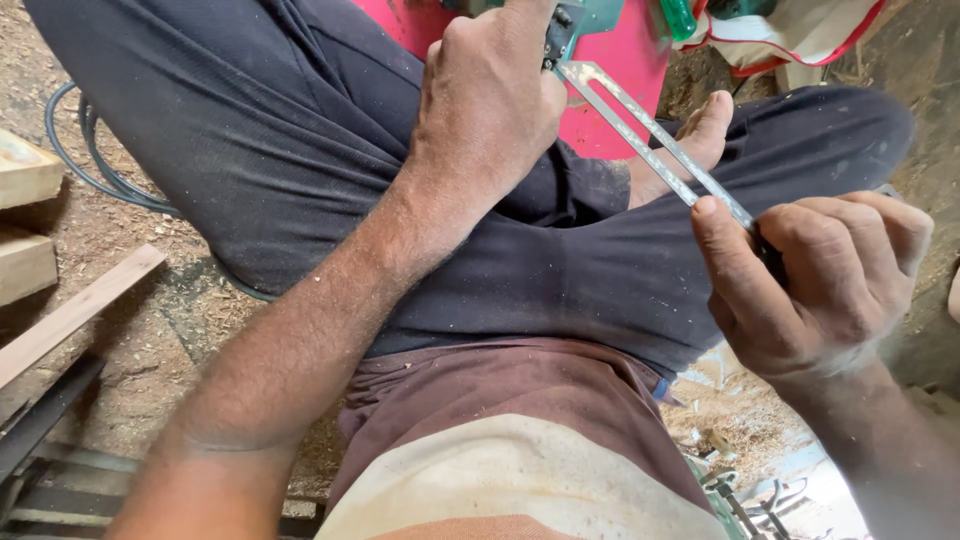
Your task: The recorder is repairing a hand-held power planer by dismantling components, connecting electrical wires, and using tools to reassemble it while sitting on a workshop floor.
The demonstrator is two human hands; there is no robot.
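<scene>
Dark trousers (300,150) of the seated, cross-legged person fill most of the head view, with a bare foot (700,135) resting between the knees and a red surface (620,70) showing beyond the lap. Sawdust-covered ground (130,310) lies to the left, carrying pale timber offcuts (25,215), a thin wooden strip (75,310) and a dark cable (90,165) that curves behind the thigh. The left hand (490,100) is closed in a fist around a green-bodied tool (575,20) at the top edge; most of that tool is out of frame, so its kind cannot be told. A slotted flat metal bar (650,135) runs diagonally from the tool down to the right hand (820,280), which pinches the bar's lower end between thumb (725,250) and curled fingers. The bar sits above the lap, touching both hands' grips and clear of the trousers. Judged from this arrangement, the step in hand is setting or fitting the bar at the tool; the next move likely calls for a steady left grip while the right hand slides or aligns the bar along its slot. At top right lies a red-and-cream bag or wrapper (800,40) with a green handle-like object (680,18) beside it; any lettering is too small to tell. Small metal parts (745,495) lie at lower right.
</scene>
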